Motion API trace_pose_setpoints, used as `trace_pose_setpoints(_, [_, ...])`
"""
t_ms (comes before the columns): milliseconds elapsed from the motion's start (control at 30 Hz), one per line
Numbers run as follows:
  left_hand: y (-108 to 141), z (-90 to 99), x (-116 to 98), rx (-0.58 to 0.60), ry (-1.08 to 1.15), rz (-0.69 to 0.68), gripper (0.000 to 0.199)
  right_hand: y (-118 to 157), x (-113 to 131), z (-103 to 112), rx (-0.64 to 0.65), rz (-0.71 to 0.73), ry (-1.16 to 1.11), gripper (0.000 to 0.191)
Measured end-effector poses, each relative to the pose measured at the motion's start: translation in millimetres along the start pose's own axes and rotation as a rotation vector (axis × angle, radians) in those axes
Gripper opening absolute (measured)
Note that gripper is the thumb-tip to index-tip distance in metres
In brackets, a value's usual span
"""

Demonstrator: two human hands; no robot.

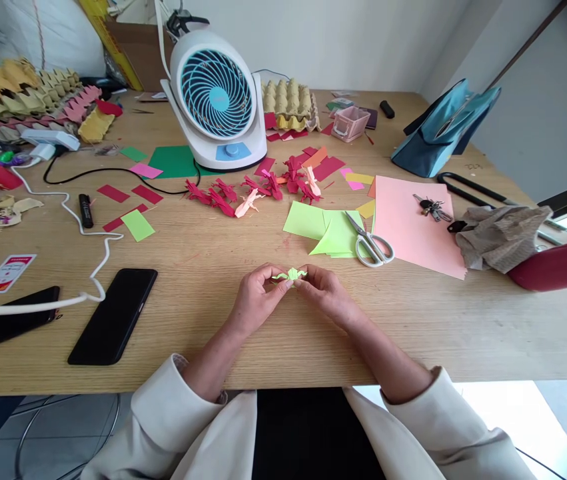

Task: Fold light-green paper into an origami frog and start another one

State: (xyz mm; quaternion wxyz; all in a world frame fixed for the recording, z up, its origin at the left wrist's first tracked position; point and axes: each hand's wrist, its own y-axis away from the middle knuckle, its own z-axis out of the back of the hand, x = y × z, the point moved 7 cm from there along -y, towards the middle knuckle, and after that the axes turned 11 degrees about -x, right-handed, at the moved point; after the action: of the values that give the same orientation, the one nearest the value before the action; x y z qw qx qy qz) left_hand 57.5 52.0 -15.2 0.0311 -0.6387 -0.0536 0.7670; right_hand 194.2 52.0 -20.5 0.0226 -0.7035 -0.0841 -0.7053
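Observation:
A small light-green folded paper figure (292, 274) is pinched between both hands, just above the wooden table near its front. My left hand (259, 298) grips its left side between thumb and fingers. On the other side, my right hand (327, 293) closes thumb and fingers on the right part. Thin arms of paper stick out to each side of the figure. Beyond the hands lie light-green paper sheets (306, 220) with grey-handled scissors (369, 243) resting on them. Red folded paper figures (220, 197) and pale pink ones (248, 203) sit in a loose row farther back.
A white fan (218, 100) stands at the back. At right are a pink sheet (413, 220) with keys (433, 208), a crumpled cloth (500, 233) and a red bottle (560, 265). A black phone (113, 317), a white cable (99, 267) and a marker (86, 211) lie left.

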Motion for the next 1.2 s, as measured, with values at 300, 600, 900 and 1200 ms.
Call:
trace_pose_setpoints(300, [-4.7, 9.2, 11.7, -0.128, 0.258, 0.28, 0.022, -3.8, -2.1, 7.2, -0.024, 0.006, -0.14, 0.033])
trace_pose_setpoints(600, [-5.2, 8.5, 17.7, -0.12, 0.294, 0.308, 0.038, 9.0, 20.3, 7.2, -0.179, 0.408, 0.351, 0.008])
trace_pose_setpoints(900, [-3.4, 15.2, -8.4, -0.157, -0.035, -0.05, 0.027, 9.2, 20.4, 13.4, -0.291, 0.373, 0.337, 0.007])
trace_pose_setpoints(1200, [7.7, 8.2, -39.6, -0.124, -0.271, -0.419, 0.014, -0.5, 4.2, 9.2, -0.143, 0.107, -0.04, 0.031])
